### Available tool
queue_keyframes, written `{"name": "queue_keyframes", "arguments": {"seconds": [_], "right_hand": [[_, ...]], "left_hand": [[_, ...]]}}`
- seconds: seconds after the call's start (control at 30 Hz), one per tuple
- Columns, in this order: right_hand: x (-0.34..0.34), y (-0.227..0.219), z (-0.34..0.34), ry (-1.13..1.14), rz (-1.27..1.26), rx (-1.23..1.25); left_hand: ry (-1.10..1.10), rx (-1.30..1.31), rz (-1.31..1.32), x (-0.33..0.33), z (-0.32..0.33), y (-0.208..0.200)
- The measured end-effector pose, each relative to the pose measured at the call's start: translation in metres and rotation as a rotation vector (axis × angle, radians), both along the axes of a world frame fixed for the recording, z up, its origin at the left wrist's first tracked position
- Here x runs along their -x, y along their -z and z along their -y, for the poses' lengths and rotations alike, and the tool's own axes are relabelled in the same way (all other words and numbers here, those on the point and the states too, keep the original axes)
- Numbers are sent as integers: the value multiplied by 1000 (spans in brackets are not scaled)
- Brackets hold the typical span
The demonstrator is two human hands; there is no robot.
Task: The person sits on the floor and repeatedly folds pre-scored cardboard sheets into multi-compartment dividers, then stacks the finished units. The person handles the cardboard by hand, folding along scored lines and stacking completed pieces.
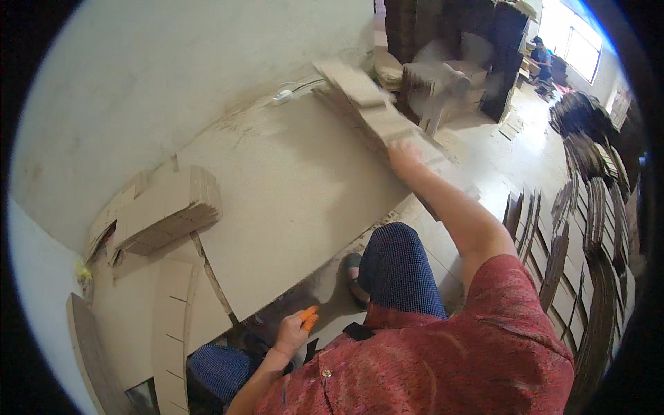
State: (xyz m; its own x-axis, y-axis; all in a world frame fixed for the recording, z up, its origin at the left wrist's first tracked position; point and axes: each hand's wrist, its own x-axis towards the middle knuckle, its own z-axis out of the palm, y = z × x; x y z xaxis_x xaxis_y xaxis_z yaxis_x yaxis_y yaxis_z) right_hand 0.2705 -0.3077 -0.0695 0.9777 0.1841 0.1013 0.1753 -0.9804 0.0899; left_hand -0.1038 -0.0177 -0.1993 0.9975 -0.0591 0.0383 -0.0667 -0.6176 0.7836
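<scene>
My right hand [406,159] reaches far out, its fingers smeared by motion and closed over the near end of a long tan cardboard strip [387,124]. The strip lies at a slant over other cardboard pieces at the right edge of a broad cardboard-coloured board [277,207]. My left hand [293,336] is curled closed low in front of my body, beside the board's near edge. Bright orange pieces [309,317] show at its fingertips; whether they are finger covers or a held thing I cannot make out.
A bundle of cardboard pieces [169,211] stands at the left, near a slotted cardboard strip [173,332]. Stacks of cardboard [443,86] rise at the far end. Many slotted strips [588,228] line the floor at right. A person [541,61] sits far off by a window.
</scene>
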Motion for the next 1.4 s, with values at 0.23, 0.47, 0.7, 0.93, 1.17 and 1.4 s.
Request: {"name": "queue_keyframes", "arguments": {"seconds": [0.23,0.47,0.7,0.93,1.17,1.4], "right_hand": [[-7,78,35,-169,51,230],[35,38,51,-176,-57,43],[102,37,-9,-466,39,-448],[195,34,-92,-776,-319,-867],[212,17,-141,-400,-1250,-1848],[229,36,-140,-516,-600,-1417]], "left_hand": [[-81,104,64,11,-10,-31],[-439,-423,578,-72,-127,-114],[-539,-899,454,-153,-240,-158],[-634,-471,249,-164,-263,-194],[-172,-457,697,-87,-134,-131],[-167,-444,474,21,-110,-77]]}}
